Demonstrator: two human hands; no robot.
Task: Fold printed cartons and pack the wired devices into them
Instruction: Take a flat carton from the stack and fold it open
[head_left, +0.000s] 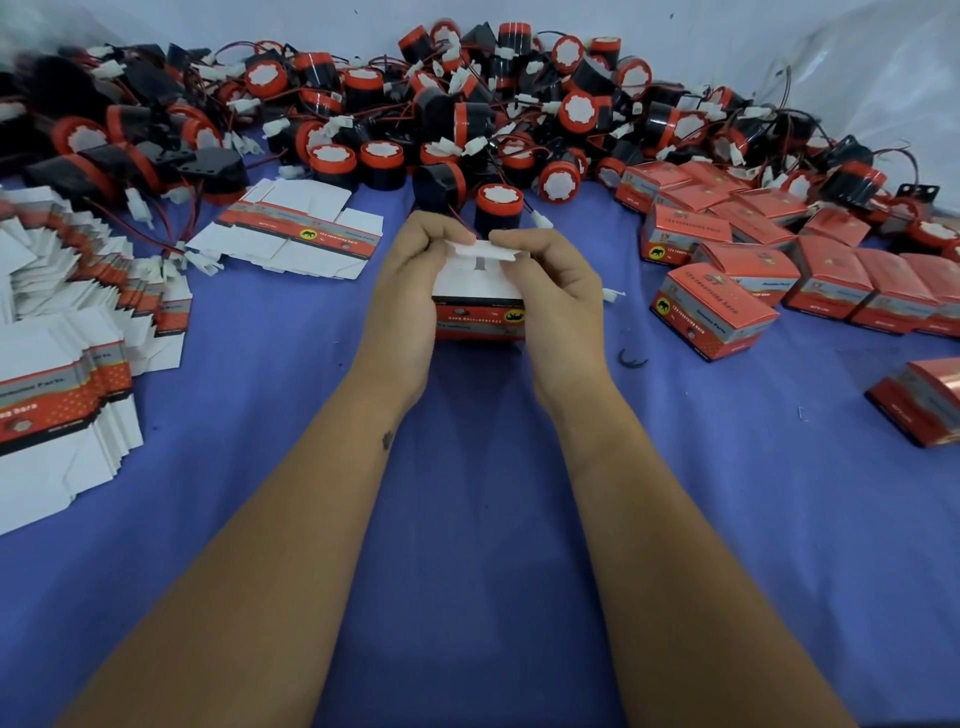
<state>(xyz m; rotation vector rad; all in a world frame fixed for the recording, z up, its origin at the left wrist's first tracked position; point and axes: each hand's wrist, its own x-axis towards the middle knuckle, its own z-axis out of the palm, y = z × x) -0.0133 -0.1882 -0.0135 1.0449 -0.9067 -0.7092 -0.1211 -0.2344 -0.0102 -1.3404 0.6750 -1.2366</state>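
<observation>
A red printed carton (479, 317) with white flaps stands on the blue cloth at the middle of the head view. My left hand (410, 291) grips its left side and pinches the white top flap. My right hand (550, 291) grips the right side and pinches the same flap from the other end. Just behind the carton stands a black wired device with a red cap (498, 205), its red wire and white plug trailing right. What the carton holds is hidden by the flaps and my hands.
A big heap of black and red wired devices (415, 104) fills the back. Flat unfolded cartons (62, 322) are stacked at the left, with two more (291, 228) near the middle. Several closed red cartons (779, 249) lie at the right.
</observation>
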